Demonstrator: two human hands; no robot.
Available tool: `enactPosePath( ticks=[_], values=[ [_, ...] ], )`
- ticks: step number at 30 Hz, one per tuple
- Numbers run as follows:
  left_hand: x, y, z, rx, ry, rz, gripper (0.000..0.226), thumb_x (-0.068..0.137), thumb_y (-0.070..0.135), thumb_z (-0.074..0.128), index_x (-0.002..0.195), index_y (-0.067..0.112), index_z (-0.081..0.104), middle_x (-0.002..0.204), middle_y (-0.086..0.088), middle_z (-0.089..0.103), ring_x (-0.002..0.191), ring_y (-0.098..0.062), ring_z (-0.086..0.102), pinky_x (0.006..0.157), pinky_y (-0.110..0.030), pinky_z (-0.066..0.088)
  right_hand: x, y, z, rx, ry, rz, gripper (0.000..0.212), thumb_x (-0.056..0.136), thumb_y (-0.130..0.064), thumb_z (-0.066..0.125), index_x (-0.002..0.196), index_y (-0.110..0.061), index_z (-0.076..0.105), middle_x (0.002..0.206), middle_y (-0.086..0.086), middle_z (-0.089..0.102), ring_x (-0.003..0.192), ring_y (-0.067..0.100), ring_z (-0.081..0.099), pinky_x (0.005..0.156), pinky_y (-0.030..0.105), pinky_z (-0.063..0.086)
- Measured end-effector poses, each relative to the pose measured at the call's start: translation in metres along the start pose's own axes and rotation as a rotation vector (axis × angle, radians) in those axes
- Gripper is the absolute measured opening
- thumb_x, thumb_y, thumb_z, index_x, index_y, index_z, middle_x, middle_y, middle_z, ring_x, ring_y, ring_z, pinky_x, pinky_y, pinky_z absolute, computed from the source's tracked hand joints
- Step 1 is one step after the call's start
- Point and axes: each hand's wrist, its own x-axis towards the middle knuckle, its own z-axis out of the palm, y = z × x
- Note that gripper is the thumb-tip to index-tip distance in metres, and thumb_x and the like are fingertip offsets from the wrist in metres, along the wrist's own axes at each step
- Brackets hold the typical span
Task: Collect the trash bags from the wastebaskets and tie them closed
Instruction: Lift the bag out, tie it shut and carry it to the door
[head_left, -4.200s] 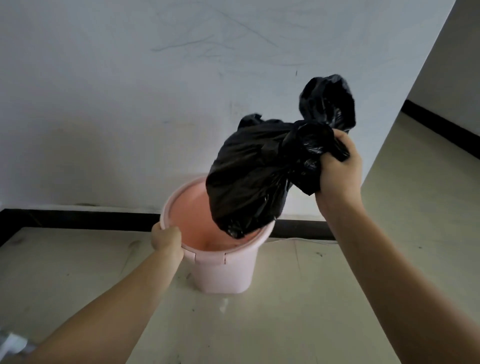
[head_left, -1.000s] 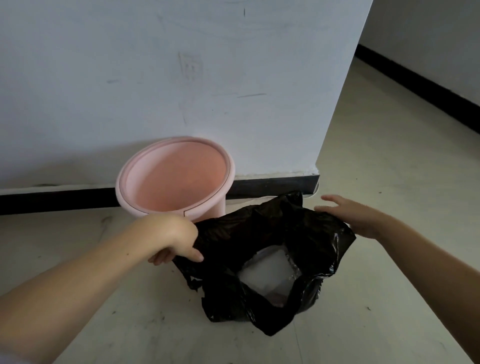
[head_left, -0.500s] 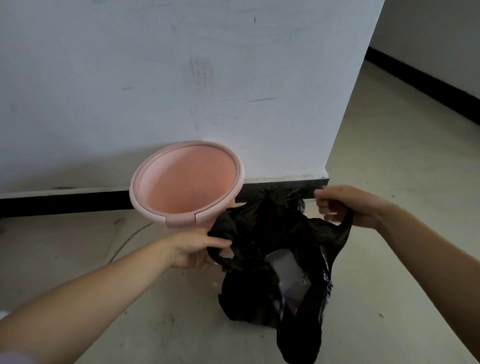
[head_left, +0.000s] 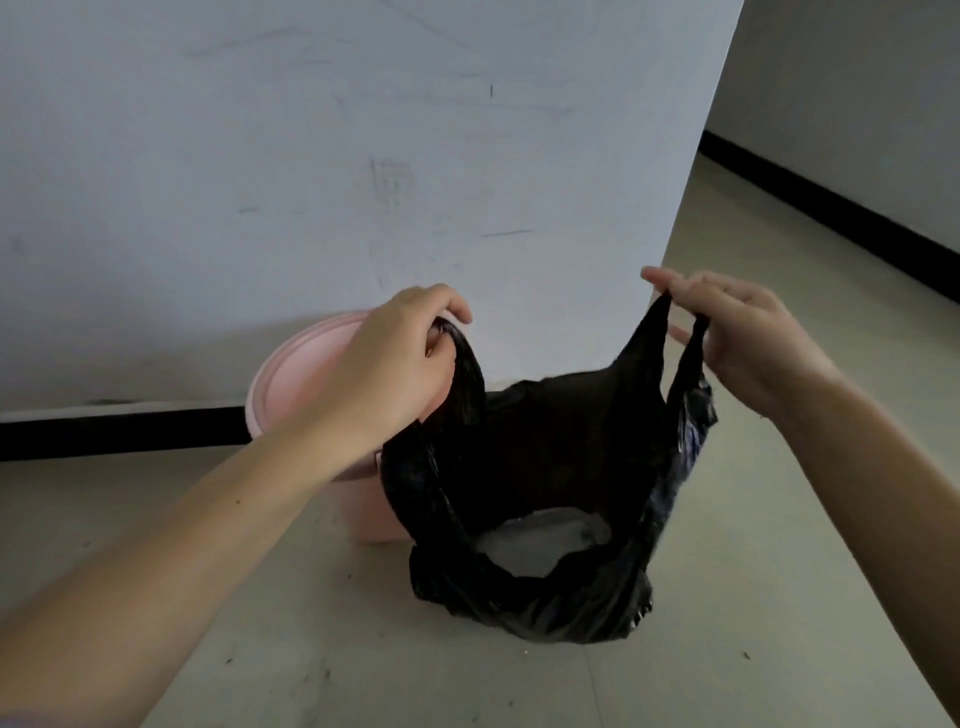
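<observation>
- Trash bag (head_left: 545, 467), black, sits on floor (head_left: 753, 649) at lower centre of frame, out of pink wastebasket (head_left: 291, 374) just behind-left; mouth open, pale rubbish visible inside.
- Left hand (head_left: 384, 369) grips one handle loop, fingers curled round it.
- Right hand (head_left: 737, 332) pinches the other loop w/ fingertips.
- Risk: thin pinch on right could slip when loops get crossed → mouth sags, contents spill; hard pull may tear film.

No readable text, labels, brands or numbers anywhere in view.
</observation>
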Motion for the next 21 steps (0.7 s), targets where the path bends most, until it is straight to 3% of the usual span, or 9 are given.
enactPosePath(
  ticks=[2, 5, 7, 9, 10, 12, 14, 16, 21],
  values=[
    [-0.001, 0.003, 0.005, 0.022, 0.066, 0.153, 0.020, 0.088, 0.004, 0.046, 0.096, 0.015, 0.060, 0.092, -0.003, 0.054, 0.070, -0.025, 0.058, 0.069, -0.036, 0.042, -0.007, -0.004, 0.006, 0.330, -0.119, 0.009, 0.017, 0.083, -0.022, 0.056, 0.068, -0.016, 0.063, 0.076, -0.003, 0.070, 0.075, 0.011, 0.067, 0.093, 0.038, 0.053],
    [-0.003, 0.001, 0.011, 0.039, 0.036, 0.249, 0.022, 0.087, 0.012, 0.043, 0.092, 0.012, 0.064, 0.088, 0.001, 0.049, 0.066, -0.023, 0.056, 0.064, -0.038, 0.042, -0.015, 0.013, 0.019, 0.124, -0.316, 0.061, 0.016, 0.071, -0.032, 0.073, 0.081, -0.021, 0.067, 0.056, -0.007, 0.047, 0.044, 0.007, 0.041, 0.069, 0.029, 0.056],
    [-0.007, 0.003, 0.015, 0.081, 0.031, 0.332, 0.024, 0.088, 0.017, 0.043, 0.093, 0.013, 0.067, 0.087, 0.001, 0.053, 0.066, -0.017, 0.056, 0.060, -0.036, 0.044, -0.018, 0.024, 0.023, -0.171, -0.434, 0.102, 0.048, 0.073, -0.024, 0.074, 0.119, -0.019, 0.060, 0.059, -0.006, 0.047, 0.048, 0.006, 0.042, 0.062, 0.023, 0.048],
    [-0.015, 0.009, 0.026, 0.107, 0.027, 0.415, 0.020, 0.088, 0.016, 0.047, 0.095, 0.015, 0.066, 0.088, -0.002, 0.057, 0.068, -0.016, 0.057, 0.060, -0.037, 0.047, -0.022, 0.028, 0.033, -0.347, -0.598, 0.167, 0.073, 0.079, -0.025, 0.067, 0.143, -0.026, 0.033, 0.082, -0.001, 0.057, 0.071, 0.006, 0.054, 0.072, 0.018, 0.047],
    [-0.018, 0.013, 0.034, 0.087, 0.013, 0.436, 0.017, 0.088, 0.015, 0.048, 0.096, 0.018, 0.063, 0.089, -0.002, 0.057, 0.071, -0.017, 0.058, 0.061, -0.038, 0.049, -0.026, 0.030, 0.042, -0.454, -0.668, 0.181, 0.079, 0.081, -0.029, 0.068, 0.146, -0.030, 0.022, 0.104, -0.004, 0.059, 0.092, 0.003, 0.056, 0.085, 0.017, 0.045],
    [-0.023, 0.025, 0.050, -0.021, -0.055, 0.402, 0.015, 0.085, 0.017, 0.049, 0.096, 0.021, 0.059, 0.091, 0.002, 0.056, 0.076, -0.014, 0.058, 0.066, -0.034, 0.050, -0.035, 0.032, 0.064, -0.747, -0.751, 0.154, 0.065, 0.084, -0.035, 0.067, 0.139, -0.022, 0.034, 0.122, -0.012, 0.051, 0.112, -0.007, 0.047, 0.099, 0.014, 0.038],
    [-0.026, 0.034, 0.063, -0.198, -0.147, 0.308, 0.017, 0.083, 0.012, 0.053, 0.096, 0.016, 0.063, 0.090, 0.004, 0.057, 0.079, -0.007, 0.055, 0.072, -0.020, 0.046, -0.047, 0.034, 0.085, -0.819, -0.741, 0.120, 0.011, 0.090, -0.019, 0.059, 0.097, -0.010, 0.059, 0.090, -0.006, 0.059, 0.084, -0.004, 0.058, 0.080, 0.013, 0.046],
    [-0.026, 0.038, 0.065, -0.327, -0.211, 0.234, 0.019, 0.083, 0.006, 0.058, 0.099, 0.013, 0.065, 0.093, 0.003, 0.062, 0.087, -0.005, 0.056, 0.077, -0.010, 0.043, -0.052, 0.039, 0.095, -0.748, -0.653, 0.154, 0.032, 0.090, 0.004, 0.041, 0.061, -0.011, 0.044, 0.058, -0.002, 0.042, 0.048, 0.006, 0.047, 0.053, 0.018, 0.040],
    [-0.014, 0.014, 0.054, -0.380, -0.395, -0.013, 0.045, 0.089, 0.001, 0.046, 0.126, 0.026, 0.052, 0.118, 0.014, 0.059, 0.110, 0.005, 0.054, 0.095, -0.014, 0.044, -0.039, 0.041, 0.071, -0.286, -0.346, 0.345, 0.031, 0.100, -0.020, 0.034, 0.103, -0.022, 0.065, 0.047, -0.009, 0.037, 0.038, 0.003, 0.035, 0.042, 0.019, 0.033]
  ],
)
